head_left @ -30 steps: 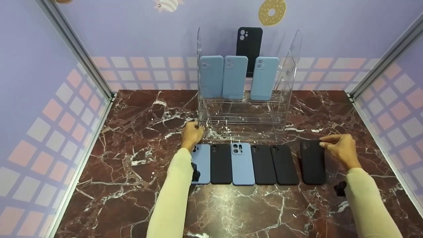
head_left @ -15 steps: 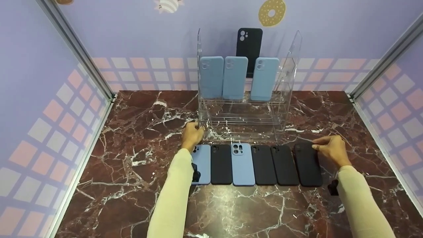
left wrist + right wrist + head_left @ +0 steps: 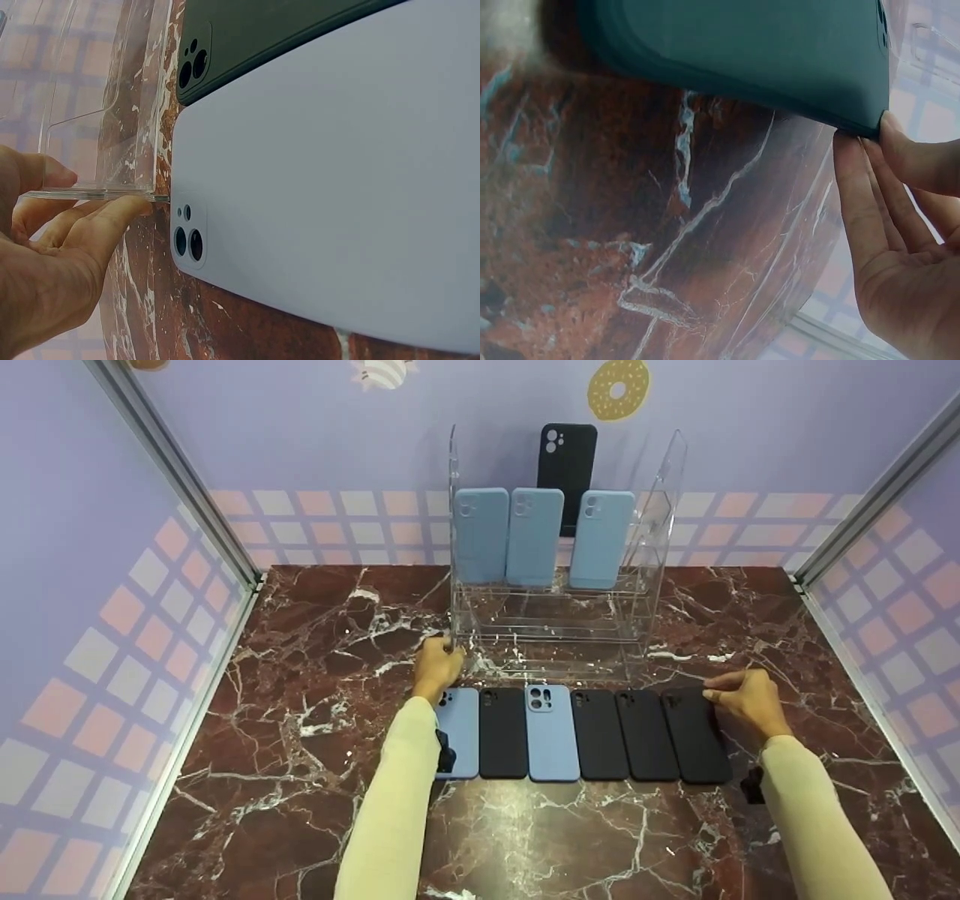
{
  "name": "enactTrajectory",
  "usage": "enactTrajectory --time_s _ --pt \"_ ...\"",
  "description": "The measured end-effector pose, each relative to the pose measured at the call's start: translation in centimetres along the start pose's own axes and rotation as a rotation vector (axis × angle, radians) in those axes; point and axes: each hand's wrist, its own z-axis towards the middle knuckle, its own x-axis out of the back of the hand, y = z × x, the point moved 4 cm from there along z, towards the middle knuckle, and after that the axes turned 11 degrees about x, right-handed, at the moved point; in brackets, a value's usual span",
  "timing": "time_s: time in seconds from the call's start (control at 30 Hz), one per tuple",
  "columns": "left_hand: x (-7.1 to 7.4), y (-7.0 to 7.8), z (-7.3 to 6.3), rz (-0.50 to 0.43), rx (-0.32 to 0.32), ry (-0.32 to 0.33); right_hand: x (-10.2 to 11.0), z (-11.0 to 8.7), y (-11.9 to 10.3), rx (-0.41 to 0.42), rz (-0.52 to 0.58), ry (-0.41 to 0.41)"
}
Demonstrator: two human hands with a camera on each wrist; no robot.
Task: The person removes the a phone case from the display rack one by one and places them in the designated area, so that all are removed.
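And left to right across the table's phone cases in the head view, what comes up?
First blue case, first dark case, second blue case, second dark case, third dark case, fourth dark case, right hand.

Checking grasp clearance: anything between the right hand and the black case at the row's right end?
Nothing visible: the right hand pinches that black case directly at a corner.
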Motion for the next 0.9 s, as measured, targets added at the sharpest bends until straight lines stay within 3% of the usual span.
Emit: enactTrajectory --time_s 0.13,0.37,0.57,0.9 --pt "0.1 0.1 0.1 0.010 -0.007 0.007 0.1 -0.1 0.0 -0.013 0.016 0.006" --pt "0.0 0.0 0.2 0.019 -0.010 0.003 0.2 0.5 -2.0 0.065 -0.100 0.058" --pt "0.0 -0.1 0.2 0.032 -0.016 0.021 0.9 1.8 -5.5 0.164 -0.099 0.134" --pt "0.0 0.0 0.1 0.015 -0.025 0.028 3.2 5.4 -13.2 0.199 -0.057 0.195"
